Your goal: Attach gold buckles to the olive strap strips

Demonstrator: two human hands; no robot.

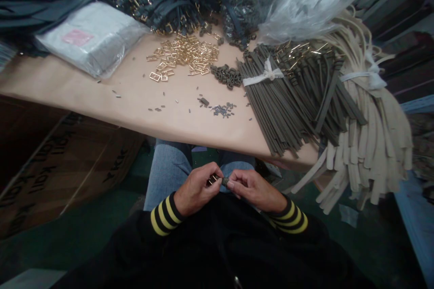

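Black sweater sleeves point(130, 235), yellow-striped cuffs point(164, 214), faded blue jeans point(166, 171)

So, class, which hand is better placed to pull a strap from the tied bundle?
Probably the right hand: the tied bundle lies on its side of the table, farther from the left hand. Both pinch one buckle.

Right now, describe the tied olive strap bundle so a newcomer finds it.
Start at the paper-covered table, then go to its right end, where straps overhang the edge. The olive strap bundle lies between the loose gold buckles and the cream straps. Unlike the cream ones, its straps are thin, dark olive, bound by a white tie.
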